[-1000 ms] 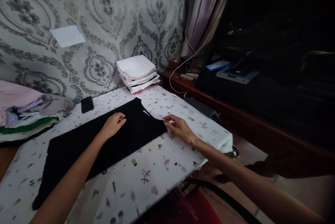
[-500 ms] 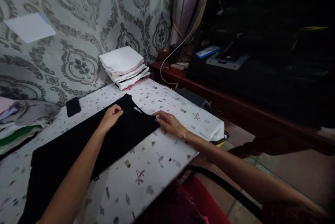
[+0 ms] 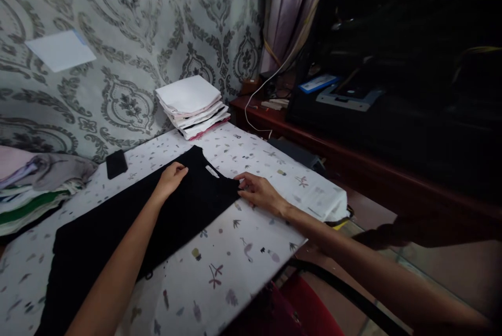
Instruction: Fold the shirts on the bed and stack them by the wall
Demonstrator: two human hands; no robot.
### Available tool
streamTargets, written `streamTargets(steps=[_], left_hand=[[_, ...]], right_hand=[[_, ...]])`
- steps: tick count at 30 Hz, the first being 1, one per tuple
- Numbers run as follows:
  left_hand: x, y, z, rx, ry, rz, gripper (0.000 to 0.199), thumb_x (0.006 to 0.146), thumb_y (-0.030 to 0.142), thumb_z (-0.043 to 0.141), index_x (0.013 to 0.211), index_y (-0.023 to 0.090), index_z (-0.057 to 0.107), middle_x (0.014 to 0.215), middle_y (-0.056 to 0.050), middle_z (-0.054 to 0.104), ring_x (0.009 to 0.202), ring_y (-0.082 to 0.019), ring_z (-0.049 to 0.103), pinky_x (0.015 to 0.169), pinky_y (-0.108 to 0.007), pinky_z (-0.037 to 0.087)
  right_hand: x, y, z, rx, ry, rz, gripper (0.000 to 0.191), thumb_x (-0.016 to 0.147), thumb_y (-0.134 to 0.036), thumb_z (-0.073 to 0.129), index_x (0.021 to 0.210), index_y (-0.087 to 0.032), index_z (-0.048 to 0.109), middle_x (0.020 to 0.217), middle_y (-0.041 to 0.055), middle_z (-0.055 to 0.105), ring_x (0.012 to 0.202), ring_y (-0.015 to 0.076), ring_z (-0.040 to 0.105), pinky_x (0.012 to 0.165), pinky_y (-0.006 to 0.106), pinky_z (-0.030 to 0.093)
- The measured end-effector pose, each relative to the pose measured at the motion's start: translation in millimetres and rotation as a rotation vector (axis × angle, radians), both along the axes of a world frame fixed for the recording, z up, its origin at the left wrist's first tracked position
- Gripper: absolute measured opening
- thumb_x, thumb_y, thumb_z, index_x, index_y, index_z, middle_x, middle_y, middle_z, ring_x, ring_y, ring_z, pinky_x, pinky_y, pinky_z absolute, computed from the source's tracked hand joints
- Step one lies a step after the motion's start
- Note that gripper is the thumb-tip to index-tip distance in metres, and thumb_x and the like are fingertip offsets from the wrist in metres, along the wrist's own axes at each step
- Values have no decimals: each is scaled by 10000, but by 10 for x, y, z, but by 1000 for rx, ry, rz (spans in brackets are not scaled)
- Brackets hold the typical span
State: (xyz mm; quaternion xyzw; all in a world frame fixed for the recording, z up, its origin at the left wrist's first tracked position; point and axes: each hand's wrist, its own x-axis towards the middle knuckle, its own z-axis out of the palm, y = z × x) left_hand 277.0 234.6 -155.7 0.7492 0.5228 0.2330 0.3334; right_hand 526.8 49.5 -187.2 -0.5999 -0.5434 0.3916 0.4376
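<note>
A black top (image 3: 117, 215) lies spread over the patterned tablecloth, its scooped neckline toward the far right. A small white label (image 3: 212, 171) shows inside that neckline. At the top's far edge, near the shoulder, is my left hand (image 3: 171, 180), its fingers curled in against the thumb on the dark cloth; the fingertips are partly hidden. My right hand (image 3: 261, 193) is beside the near shoulder of the top. Its forefinger and thumb are apart, with the fingertips at the fabric's edge.
Folded clothes stand in a neat stack (image 3: 190, 100) against the wall. A dark phone (image 3: 116, 164) lies by more piled clothes (image 3: 35, 184) at the left. Beyond the tablecloth (image 3: 219, 252) runs a reddish wooden stand (image 3: 274, 121) with a white cable (image 3: 251, 100).
The view has shifted slightly, so everything sits lower and further right. My right forefinger and thumb have spread apart at the shoulder. The neckline label now shows clearly.
</note>
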Motion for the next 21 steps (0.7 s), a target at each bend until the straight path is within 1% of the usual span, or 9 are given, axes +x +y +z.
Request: streamTargets(steps=[3,6,9,11,13,16,18,20,21], left_hand=[[90,111,19,54,169,-32,242,738,452,681,813,225,642,766,-30,660,754,-216,611,660,-305,424],[193,192,5,7,194,-67,220,675,402,729,730,221,617,679,-12,629,661,-196,580,594,-294,400],[246,196,-4,-25,157,-125,174,655,334,708,661,215,581,564,34,551,557,-155,520,542,-268,378],[224,142,25,-30,122,-167,141,670,308,668,669,211,564,572,45,536,560,-140,507,547,-256,383],[157,52,93,-4,49,-185,118,706,303,618,715,214,541,629,47,541,597,-134,510,581,-251,400],[22,-94,231,77,-142,-195,132,774,334,569,778,227,491,682,53,513,625,-126,495,615,-246,405],[-37,-149,304,160,-221,-186,148,805,349,560,789,232,470,683,55,488,625,-126,477,615,-245,392],[-47,-147,325,254,-197,-142,124,819,324,554,802,233,472,698,49,499,645,-131,480,632,-248,386],[-36,-125,309,287,-155,-112,101,821,301,552,806,233,478,707,45,514,655,-134,486,642,-252,386]], right_hand=[[-9,-11,2,31,-30,-9,329,782,-236,624,1110,-218,627,907,2,626,502,52,522,442,183,472],[-13,-14,-12,50,-31,-9,315,784,-243,621,1098,-219,633,898,2,625,501,56,518,436,190,470],[-15,-11,-21,55,-10,-17,309,779,-244,630,1088,-223,642,892,0,629,493,58,508,439,201,477],[-17,-15,-11,50,-8,-27,302,779,-233,624,1080,-221,649,892,1,632,477,56,505,443,210,477],[-18,-22,9,36,-10,-23,300,786,-229,617,1084,-221,651,897,3,636,471,59,516,449,218,476],[-17,-28,36,28,-12,-13,282,793,-231,616,1073,-226,655,894,2,637,473,65,531,451,221,464],[-19,-24,41,34,-17,-17,264,792,-226,616,1052,-227,659,884,-2,635,469,64,529,449,218,453],[-25,-16,38,35,-15,-23,252,789,-231,619,1038,-222,657,878,-4,633,461,62,527,443,218,446],[-29,-13,37,32,-8,-26,249,791,-243,622,1037,-219,652,878,-3,633,460,63,530,440,219,446]])
